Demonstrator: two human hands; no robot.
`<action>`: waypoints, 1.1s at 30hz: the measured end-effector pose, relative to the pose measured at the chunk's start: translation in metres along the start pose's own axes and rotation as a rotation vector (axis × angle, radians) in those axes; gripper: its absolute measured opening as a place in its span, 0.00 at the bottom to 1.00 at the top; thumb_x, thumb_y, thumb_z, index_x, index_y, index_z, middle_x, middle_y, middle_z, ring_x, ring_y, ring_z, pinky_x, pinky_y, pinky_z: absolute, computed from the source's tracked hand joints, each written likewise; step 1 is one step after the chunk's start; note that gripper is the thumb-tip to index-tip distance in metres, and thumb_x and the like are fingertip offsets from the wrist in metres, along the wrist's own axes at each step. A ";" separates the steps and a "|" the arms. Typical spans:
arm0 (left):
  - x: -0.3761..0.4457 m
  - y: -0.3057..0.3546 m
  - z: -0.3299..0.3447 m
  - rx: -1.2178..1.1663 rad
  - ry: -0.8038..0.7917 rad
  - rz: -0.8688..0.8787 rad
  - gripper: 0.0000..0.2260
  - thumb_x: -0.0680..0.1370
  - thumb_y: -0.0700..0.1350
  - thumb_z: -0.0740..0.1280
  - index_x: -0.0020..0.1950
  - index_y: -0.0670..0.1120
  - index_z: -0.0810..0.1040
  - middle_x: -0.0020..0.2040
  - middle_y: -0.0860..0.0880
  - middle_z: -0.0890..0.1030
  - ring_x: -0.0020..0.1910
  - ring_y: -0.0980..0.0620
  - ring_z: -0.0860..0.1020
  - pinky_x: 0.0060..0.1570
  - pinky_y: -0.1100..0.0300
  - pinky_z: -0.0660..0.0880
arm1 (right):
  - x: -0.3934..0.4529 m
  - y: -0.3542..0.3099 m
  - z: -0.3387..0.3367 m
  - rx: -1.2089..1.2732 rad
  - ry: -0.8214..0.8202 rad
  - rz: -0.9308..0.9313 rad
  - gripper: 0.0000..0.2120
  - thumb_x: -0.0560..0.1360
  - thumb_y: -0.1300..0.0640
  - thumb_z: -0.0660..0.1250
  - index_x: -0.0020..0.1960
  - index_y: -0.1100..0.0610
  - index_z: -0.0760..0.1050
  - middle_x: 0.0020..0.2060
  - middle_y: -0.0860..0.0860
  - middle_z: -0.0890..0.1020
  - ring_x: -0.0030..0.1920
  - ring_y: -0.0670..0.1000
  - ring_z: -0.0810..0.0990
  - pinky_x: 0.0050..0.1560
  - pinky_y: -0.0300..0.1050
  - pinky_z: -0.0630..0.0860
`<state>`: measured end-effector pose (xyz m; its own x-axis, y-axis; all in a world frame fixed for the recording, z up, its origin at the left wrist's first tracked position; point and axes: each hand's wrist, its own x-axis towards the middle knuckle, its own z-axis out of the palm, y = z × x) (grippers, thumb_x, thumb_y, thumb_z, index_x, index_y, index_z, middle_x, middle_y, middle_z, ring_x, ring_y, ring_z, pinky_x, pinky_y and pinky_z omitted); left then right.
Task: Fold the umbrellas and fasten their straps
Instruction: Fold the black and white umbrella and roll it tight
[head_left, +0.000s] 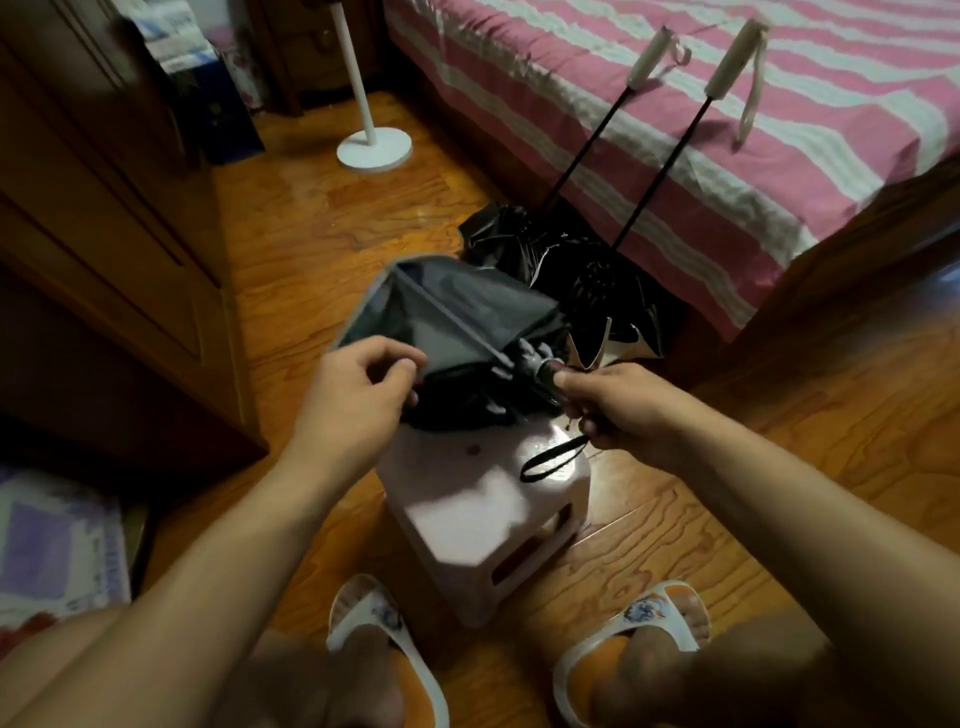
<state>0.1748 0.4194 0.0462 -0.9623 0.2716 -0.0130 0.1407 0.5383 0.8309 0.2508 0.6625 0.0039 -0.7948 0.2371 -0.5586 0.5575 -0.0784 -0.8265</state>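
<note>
1. A bedroom it was, with a glossy wooden floor (322, 228) underfoot and a small pale stool (483, 519) planted between my sandalled feet as a workbench.
2. Over that stool I held the grey umbrella (452, 332), collapsed but its canopy loose and billowing.
3. My right hand (618, 410) was clenched round the handle end, steadying the shaft so the cloth could be gathered; the wrist loop (553, 462) dangled below onto the stool top.
4. My left hand (353, 400) pinched the canopy's edge with curled fingers, I reckoned to pleat the panels before wrapping; the strap was not yet fastened.
5. Further off, two black umbrellas (571, 265) sat on the floor, shafts extended, cream handles propped on the pink-striped bed (779, 130), waiting their turn.
6. Far left, a white stand base (374, 150) stood beside the wardrobe (104, 208).
</note>
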 end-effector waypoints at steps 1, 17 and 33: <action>-0.006 0.004 0.001 -0.142 -0.037 -0.106 0.09 0.83 0.38 0.64 0.50 0.46 0.83 0.43 0.47 0.84 0.37 0.55 0.80 0.36 0.63 0.76 | -0.005 -0.008 0.003 0.088 -0.017 0.006 0.09 0.81 0.53 0.68 0.48 0.59 0.76 0.36 0.54 0.75 0.28 0.47 0.71 0.28 0.38 0.64; 0.027 0.050 0.026 -0.791 -0.355 -0.527 0.11 0.81 0.47 0.68 0.42 0.43 0.82 0.34 0.46 0.81 0.28 0.52 0.79 0.35 0.58 0.75 | -0.040 -0.063 0.059 0.187 -0.363 0.004 0.25 0.83 0.39 0.58 0.55 0.56 0.84 0.48 0.54 0.85 0.48 0.54 0.83 0.46 0.46 0.79; 0.017 -0.147 -0.030 0.744 -0.263 -0.186 0.15 0.77 0.48 0.73 0.62 0.47 0.77 0.58 0.46 0.76 0.62 0.43 0.77 0.58 0.52 0.74 | -0.034 -0.050 -0.043 -0.679 0.338 -0.199 0.09 0.82 0.55 0.66 0.60 0.54 0.80 0.51 0.48 0.81 0.50 0.51 0.79 0.49 0.46 0.74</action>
<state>0.1306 0.3209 -0.0588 -0.9120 0.2545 -0.3218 0.1909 0.9575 0.2162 0.2600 0.7004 0.0670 -0.8397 0.4753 -0.2627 0.5235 0.5800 -0.6241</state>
